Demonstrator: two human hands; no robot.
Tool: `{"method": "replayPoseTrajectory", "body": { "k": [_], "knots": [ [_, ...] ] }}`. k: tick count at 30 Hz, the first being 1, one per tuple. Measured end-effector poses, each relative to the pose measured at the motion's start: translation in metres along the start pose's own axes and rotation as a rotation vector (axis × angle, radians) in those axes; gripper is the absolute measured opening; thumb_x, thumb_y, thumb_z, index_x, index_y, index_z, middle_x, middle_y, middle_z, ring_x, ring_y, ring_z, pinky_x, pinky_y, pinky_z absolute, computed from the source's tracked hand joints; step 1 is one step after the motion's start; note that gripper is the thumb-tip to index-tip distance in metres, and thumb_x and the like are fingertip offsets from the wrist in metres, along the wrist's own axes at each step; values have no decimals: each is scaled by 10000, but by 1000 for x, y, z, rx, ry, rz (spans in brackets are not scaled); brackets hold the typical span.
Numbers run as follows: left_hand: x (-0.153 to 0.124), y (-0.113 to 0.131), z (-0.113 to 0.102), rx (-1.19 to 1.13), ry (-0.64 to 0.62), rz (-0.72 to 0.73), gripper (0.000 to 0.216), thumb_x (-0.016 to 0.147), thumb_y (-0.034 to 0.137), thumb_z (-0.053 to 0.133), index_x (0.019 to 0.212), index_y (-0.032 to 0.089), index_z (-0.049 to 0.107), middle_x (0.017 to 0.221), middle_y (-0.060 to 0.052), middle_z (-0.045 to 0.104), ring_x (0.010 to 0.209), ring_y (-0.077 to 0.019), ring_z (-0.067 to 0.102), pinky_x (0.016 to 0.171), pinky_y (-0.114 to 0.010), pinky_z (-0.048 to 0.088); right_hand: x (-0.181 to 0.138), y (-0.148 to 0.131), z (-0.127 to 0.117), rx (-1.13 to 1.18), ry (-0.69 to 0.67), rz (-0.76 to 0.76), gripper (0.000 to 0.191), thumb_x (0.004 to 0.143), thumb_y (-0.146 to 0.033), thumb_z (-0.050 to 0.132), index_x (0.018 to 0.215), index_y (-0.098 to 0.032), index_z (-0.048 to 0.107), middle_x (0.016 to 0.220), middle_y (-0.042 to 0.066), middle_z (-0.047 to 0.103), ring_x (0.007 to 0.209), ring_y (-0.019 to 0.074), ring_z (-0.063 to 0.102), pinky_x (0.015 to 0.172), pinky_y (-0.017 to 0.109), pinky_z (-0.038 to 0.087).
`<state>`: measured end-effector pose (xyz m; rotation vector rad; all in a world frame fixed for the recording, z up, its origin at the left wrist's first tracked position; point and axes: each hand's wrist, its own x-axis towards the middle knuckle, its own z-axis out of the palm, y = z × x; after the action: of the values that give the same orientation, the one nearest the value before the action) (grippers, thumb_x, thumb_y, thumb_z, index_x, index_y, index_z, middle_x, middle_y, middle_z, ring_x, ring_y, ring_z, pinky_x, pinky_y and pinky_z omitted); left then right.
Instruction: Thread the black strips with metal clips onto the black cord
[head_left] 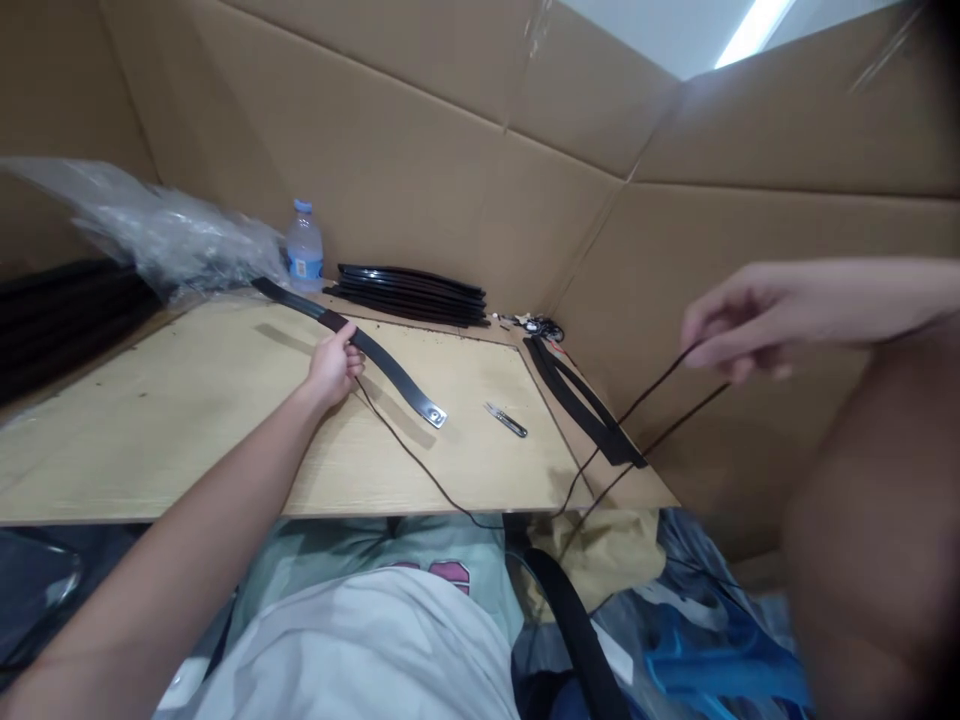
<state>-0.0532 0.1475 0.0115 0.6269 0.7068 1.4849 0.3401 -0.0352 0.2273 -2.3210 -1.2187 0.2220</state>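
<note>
My left hand [334,365] is closed around the middle of a long black strap-like strip [394,372], held a little above the board. A metal tab with a hole [435,415] caps the strip's near end. From below my left hand a thin dark cord [420,465] runs down over the table edge, then rises toward my right hand [742,320]. My right hand is raised at the right, thumb and fingers pinched on the cord. Between both hands, a pair of thread snips [507,420] lies on the pale board [225,440].
Behind stand a water bottle [304,245], a stack of black strips [409,295] and clear plastic wrap [180,235]. Another black piece [581,400] lies at the right edge. Cardboard walls [420,150] enclose the table. Below hang a black strap [566,610] and blue plastic [720,660].
</note>
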Motion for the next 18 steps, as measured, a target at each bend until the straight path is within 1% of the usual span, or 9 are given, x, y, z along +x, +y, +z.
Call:
{"method": "replayPoseTrajectory", "body": {
  "k": [2, 3, 4, 7, 10, 12, 14, 16, 18],
  "knots": [
    [1, -1, -2, 6, -8, 6, 381, 729, 259, 678, 640, 203, 311, 425, 124, 255, 299, -25, 229, 314, -145, 121, 2, -21, -5, -69, -517, -223, 564, 751, -381, 333, 957, -20, 715, 845, 149, 702, 710, 71, 618, 562, 231, 356],
    [1, -2, -3, 9, -14, -1, 389, 722, 269, 686, 640, 203, 312, 432, 125, 254, 302, -23, 223, 315, -145, 119, 1, -26, -1, -95, -766, -371, 432, 736, -354, 499, 984, -84, 726, 829, 134, 719, 687, 96, 635, 570, 209, 391],
    [2, -3, -3, 13, -24, -12, 399, 713, 279, 696, 640, 203, 311, 438, 125, 256, 306, -21, 217, 317, -144, 116, 0, -29, 8, -75, -851, -488, 364, 712, -321, 610, 988, -116, 729, 807, 121, 726, 663, 108, 636, 583, 208, 426],
    [2, -6, -3, 21, -57, -55, 424, 681, 297, 729, 645, 204, 317, 446, 129, 242, 317, -21, 203, 323, -144, 115, -4, -30, 60, 125, -815, -705, 298, 758, -345, 653, 973, -150, 724, 768, 90, 729, 651, 126, 637, 603, 225, 478],
    [-2, -10, -1, 53, -113, -113, 453, 659, 320, 752, 631, 204, 316, 446, 132, 222, 323, -18, 180, 324, -149, 106, -9, -42, 138, 315, -809, -744, 343, 767, -415, 656, 966, -139, 699, 738, 72, 716, 657, 142, 638, 605, 243, 487],
    [-5, -11, 0, 74, -158, -130, 447, 656, 337, 758, 635, 199, 333, 450, 128, 237, 328, -16, 181, 327, -146, 104, -14, -60, 191, 475, -843, -718, 366, 782, -461, 632, 919, -126, 688, 777, 83, 708, 674, 142, 636, 616, 244, 491],
    [-8, -13, 1, 84, -207, -130, 445, 654, 355, 764, 650, 194, 349, 464, 125, 255, 336, -11, 181, 330, -141, 104, -21, -82, 236, 647, -968, -639, 394, 810, -495, 589, 907, -121, 669, 781, 86, 695, 664, 139, 636, 609, 242, 495],
    [-10, -14, 0, 96, -269, -120, 439, 663, 378, 759, 669, 189, 364, 473, 125, 257, 341, -9, 178, 333, -138, 107, -28, -103, 269, 802, -1133, -547, 401, 802, -508, 598, 920, -128, 648, 731, 62, 676, 607, 132, 624, 573, 244, 498],
    [-10, -14, -1, 97, -316, -109, 441, 667, 391, 758, 684, 187, 368, 480, 123, 267, 345, -7, 181, 337, -134, 103, -32, -117, 290, 958, -1165, -519, 365, 786, -477, 634, 884, -125, 635, 701, 46, 661, 558, 116, 601, 540, 231, 488]
  ]
}}
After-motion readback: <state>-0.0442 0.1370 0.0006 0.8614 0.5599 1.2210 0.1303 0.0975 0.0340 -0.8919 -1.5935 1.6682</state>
